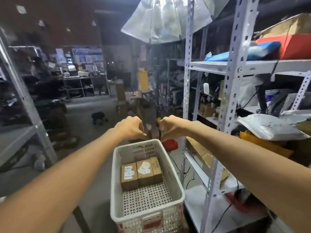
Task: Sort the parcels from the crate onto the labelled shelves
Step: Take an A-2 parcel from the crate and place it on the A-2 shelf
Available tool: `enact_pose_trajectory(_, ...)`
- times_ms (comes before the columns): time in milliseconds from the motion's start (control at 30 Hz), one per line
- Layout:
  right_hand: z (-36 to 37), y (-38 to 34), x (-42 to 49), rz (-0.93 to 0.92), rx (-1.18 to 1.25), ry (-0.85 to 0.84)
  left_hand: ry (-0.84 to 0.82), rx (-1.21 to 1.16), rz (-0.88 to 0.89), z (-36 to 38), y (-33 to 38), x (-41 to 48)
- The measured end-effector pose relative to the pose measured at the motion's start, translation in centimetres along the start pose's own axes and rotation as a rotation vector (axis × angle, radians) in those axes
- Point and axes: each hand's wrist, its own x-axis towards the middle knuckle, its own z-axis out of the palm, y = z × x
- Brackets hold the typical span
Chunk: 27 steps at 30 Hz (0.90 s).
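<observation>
A white perforated plastic crate [116,174] stands below and in front of me. At its far end three brown cardboard parcels lie side by side: the left one [129,175] bears a label reading A-2, the middle one [145,172] a label reading A-1, and the right one [156,168] is narrow. Both my arms stretch out above the crate. My left hand [130,127] and my right hand [171,127] hover past its far rim, facing each other with a small gap between them. Their fingers are curled and hold nothing.
A white metal shelf rack [217,174] stands close on the right, holding white mailer bags [269,126], a yellow mailer [262,145] and cardboard boxes. A grey rack [21,130] stands on the left. Beyond the crate are a light stand [158,98] with an umbrella reflector and a red object [170,144].
</observation>
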Motion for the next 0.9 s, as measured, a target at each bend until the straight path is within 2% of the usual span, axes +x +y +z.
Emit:
enact_pose_trajectory(267, 5.9, 1.3, 10.9, -0.131, -0.001, -0.121, -0.068, -0.007, -0.192, 5.4, -7.8, 5.5)
enact_pose_trajectory(500, 13.1, 4.4, 19.9, -0.104, 0.055, -0.294, -0.195, -0.026, -0.23, 11.1, -13.8, 13.1)
enact_pose_trajectory(633, 17.5, 6.7, 26.1, -0.026, 0.101, -0.36, -0.227, -0.024, -0.209, 14.7, -17.9, 19.4)
enact_pose_trajectory(900, 27.1, 11.4, 37.4, 0.2, 0.195, -0.417, -0.412, -0.155, -0.19, 24.0, -26.1, 31.2)
